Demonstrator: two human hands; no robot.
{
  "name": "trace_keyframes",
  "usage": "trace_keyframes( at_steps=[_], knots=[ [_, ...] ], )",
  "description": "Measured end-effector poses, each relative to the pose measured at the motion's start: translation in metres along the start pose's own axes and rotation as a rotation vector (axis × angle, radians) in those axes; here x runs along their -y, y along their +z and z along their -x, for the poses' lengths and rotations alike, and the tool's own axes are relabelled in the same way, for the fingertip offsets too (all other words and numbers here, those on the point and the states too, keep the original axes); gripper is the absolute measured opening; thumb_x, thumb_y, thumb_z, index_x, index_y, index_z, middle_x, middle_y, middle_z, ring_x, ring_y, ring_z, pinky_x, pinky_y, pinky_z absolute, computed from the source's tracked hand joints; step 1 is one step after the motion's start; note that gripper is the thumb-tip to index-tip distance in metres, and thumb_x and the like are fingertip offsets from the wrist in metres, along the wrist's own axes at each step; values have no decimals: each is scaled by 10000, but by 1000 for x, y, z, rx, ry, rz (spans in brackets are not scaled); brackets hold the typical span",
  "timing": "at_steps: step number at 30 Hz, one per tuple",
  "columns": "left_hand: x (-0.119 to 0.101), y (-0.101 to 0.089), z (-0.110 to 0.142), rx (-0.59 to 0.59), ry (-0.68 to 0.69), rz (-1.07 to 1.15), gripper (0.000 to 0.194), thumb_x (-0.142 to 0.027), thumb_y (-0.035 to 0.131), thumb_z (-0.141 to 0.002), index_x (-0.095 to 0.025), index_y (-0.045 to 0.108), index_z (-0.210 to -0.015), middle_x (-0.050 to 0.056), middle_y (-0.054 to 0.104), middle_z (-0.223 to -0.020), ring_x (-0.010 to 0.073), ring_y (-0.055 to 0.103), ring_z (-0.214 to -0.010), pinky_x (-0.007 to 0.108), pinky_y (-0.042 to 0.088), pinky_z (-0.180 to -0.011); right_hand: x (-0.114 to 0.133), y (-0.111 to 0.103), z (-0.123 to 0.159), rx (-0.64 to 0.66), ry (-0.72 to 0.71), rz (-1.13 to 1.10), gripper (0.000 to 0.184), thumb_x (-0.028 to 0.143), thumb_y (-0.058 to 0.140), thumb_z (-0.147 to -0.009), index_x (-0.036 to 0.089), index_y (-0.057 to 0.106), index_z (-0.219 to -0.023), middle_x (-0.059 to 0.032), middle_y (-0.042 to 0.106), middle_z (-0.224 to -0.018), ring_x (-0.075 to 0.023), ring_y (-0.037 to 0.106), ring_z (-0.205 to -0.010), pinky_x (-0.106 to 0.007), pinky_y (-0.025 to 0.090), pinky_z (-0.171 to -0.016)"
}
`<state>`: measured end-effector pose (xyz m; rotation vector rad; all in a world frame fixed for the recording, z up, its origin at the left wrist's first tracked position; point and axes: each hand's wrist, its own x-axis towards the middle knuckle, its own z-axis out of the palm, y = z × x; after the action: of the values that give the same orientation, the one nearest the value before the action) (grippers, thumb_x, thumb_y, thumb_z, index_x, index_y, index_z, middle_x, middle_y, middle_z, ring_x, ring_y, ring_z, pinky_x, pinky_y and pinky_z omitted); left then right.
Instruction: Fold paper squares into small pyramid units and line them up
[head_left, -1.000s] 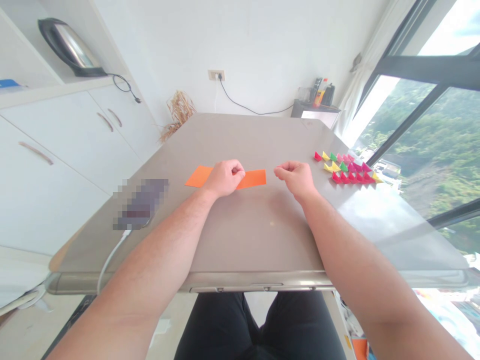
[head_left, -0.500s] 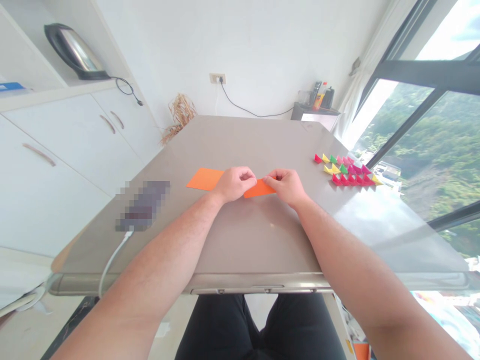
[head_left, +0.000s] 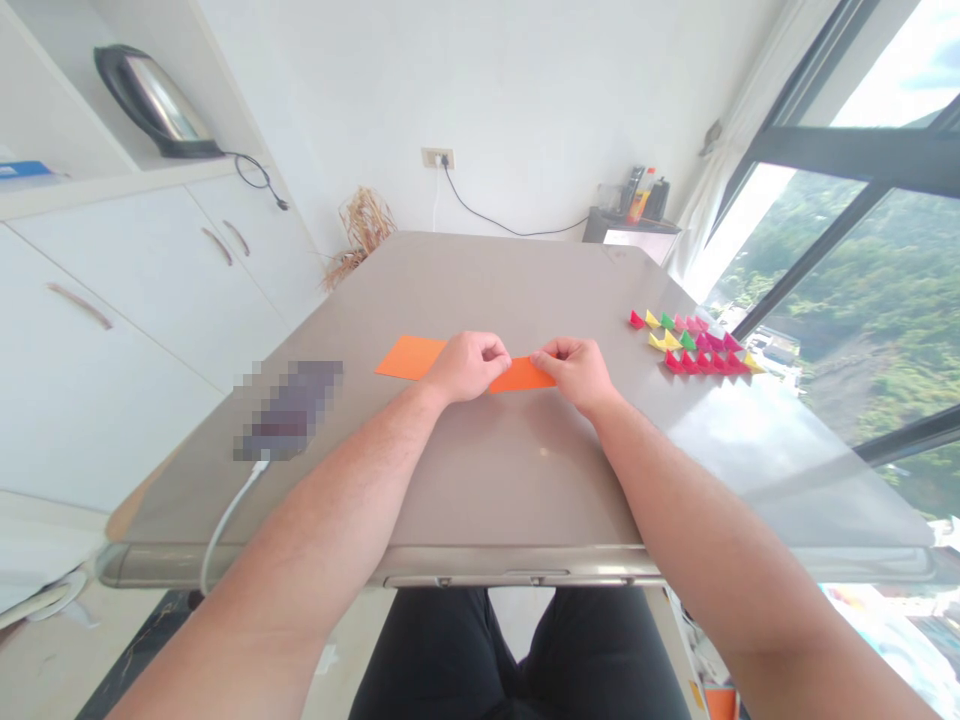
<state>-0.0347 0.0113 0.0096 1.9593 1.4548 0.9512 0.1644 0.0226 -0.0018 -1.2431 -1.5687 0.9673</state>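
Note:
Between my hands, low over the middle of the table, is a small folded sheet of orange paper [head_left: 523, 375]. My left hand [head_left: 471, 367] pinches its left end, fingers curled and thumb toward the right. At the paper's right end, my right hand [head_left: 576, 370] grips it between thumb and fingers. Part of the sheet is hidden under both hands. Another orange paper sheet [head_left: 409, 357] lies flat on the table just left of my left hand, its right part covered by that hand.
Several small folded paper boats [head_left: 705, 345] stand in rows at the table's right. A blurred-out dark device [head_left: 289, 410] with a white cable [head_left: 232, 515] lies at the left. The grey table [head_left: 517, 480] ends at a metal front edge; a window [head_left: 840, 260] is at right.
My right hand has shifted very slightly to the right along the orange paper. My left hand stays nearly in place, still pinching. The view itself has moved a little.

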Motion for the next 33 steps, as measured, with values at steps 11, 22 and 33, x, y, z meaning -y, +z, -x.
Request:
trace_keyframes(
  at_steps=[11, 22, 33],
  knots=[
    [11, -14, -6, -156, -144, 153, 95, -274, 652, -754, -200, 649, -694, 45, 715, -711, 170, 656, -658, 295, 500, -640, -1, -16, -5, -55, 103, -45, 201, 383, 748, -659, 197, 677, -632, 26, 570, -594, -116, 457, -580, -273, 351, -546],
    [-7, 9, 4, 16, -118, 163, 208, -388, 667, -773, -193, 705, -709, 19, 687, -708, 140, 565, -617, 265, 411, -568, 4, -1, 3, 96, 47, -48, 215, 382, 766, -691, 195, 764, -798, 5, 648, -670, -133, 539, -619, -282, 431, -587],
    [-7, 12, 3, 1, -203, 201, 205, -353, 623, -729, -169, 706, -700, -7, 612, -650, 143, 532, -646, 277, 371, -596, -4, 4, 2, 75, -70, -21, 192, 294, 697, -734, 209, 814, -860, 5, 704, -693, -132, 572, -613, -289, 466, -622]
  ],
)
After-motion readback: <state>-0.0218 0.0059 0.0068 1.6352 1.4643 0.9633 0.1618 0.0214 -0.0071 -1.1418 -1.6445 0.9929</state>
